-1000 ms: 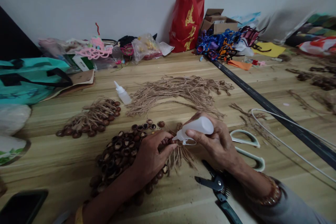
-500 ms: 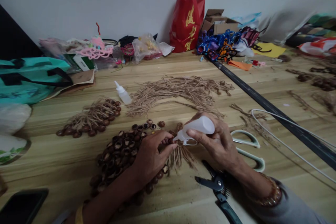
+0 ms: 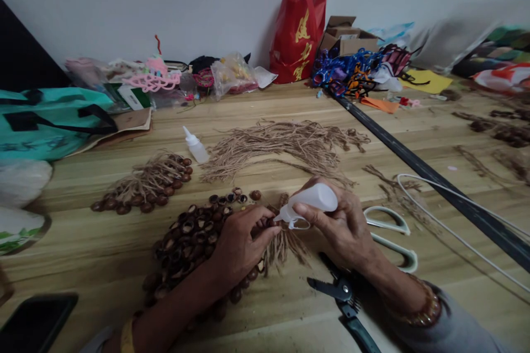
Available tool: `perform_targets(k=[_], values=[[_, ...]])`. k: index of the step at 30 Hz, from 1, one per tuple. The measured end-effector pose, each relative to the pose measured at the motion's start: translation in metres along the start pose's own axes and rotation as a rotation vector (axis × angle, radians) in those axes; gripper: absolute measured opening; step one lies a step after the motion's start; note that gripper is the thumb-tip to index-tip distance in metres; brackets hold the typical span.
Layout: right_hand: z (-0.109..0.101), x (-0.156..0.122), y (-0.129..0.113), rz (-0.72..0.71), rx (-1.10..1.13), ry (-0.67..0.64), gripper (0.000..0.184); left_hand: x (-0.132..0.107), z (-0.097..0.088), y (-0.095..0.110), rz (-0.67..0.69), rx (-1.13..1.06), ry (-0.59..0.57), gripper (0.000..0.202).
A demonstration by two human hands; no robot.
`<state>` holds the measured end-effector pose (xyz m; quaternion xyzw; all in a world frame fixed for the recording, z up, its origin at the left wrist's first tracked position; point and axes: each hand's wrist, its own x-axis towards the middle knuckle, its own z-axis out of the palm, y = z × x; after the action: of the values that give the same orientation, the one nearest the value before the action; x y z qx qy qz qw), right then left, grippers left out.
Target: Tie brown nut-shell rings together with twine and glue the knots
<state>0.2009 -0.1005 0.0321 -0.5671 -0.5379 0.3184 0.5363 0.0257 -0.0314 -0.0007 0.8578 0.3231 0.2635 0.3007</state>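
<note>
My right hand (image 3: 345, 226) is closed round a white squeeze glue bottle (image 3: 312, 201), tilted with its nozzle pointing down to the left. The nozzle tip meets the fingertips of my left hand (image 3: 244, 240), which pinch a small brown nut shell (image 3: 272, 222), mostly hidden by the fingers. Just under the bottle lies a bunch of brown twine strands (image 3: 285, 245). A heap of open, dark brown nut shells (image 3: 188, 231) spreads beneath and left of my left forearm.
Pruning shears (image 3: 343, 292) and white-handled scissors (image 3: 393, 237) lie by my right forearm. A second glue bottle (image 3: 195, 146) stands behind the shells, beside a pile of cut twine (image 3: 281, 146). Shells with cords attached (image 3: 144, 185) lie left. A phone (image 3: 37, 322) rests front left; a white cable (image 3: 459, 237) curves at right.
Both hands keep almost the same pose, with the bottle's nozzle still at the left fingertips. The whole view has shifted very slightly.
</note>
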Motion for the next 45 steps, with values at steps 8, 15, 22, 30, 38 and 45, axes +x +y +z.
perform_targets(k=[8,15,22,30,38,45], values=[[0.001,0.0,-0.002,-0.021,-0.033,0.03,0.027,0.0,0.001,0.0,-0.015,-0.014,-0.01,0.004],[0.0,-0.001,0.004,-0.019,-0.023,0.05,0.026,0.001,0.0,0.0,-0.023,-0.019,0.007,0.005],[0.0,0.002,0.003,-0.004,0.054,0.014,0.022,0.001,0.0,0.002,-0.02,-0.013,0.023,0.005],[0.003,0.003,0.006,0.029,0.148,0.032,0.021,0.001,-0.001,0.003,-0.018,-0.019,0.024,0.006],[-0.002,0.004,0.007,0.055,0.13,0.069,0.025,0.002,0.0,0.002,-0.027,-0.034,0.041,0.009],[-0.003,0.007,0.009,0.088,0.158,0.101,0.021,0.003,-0.001,0.003,-0.093,-0.097,0.046,0.009]])
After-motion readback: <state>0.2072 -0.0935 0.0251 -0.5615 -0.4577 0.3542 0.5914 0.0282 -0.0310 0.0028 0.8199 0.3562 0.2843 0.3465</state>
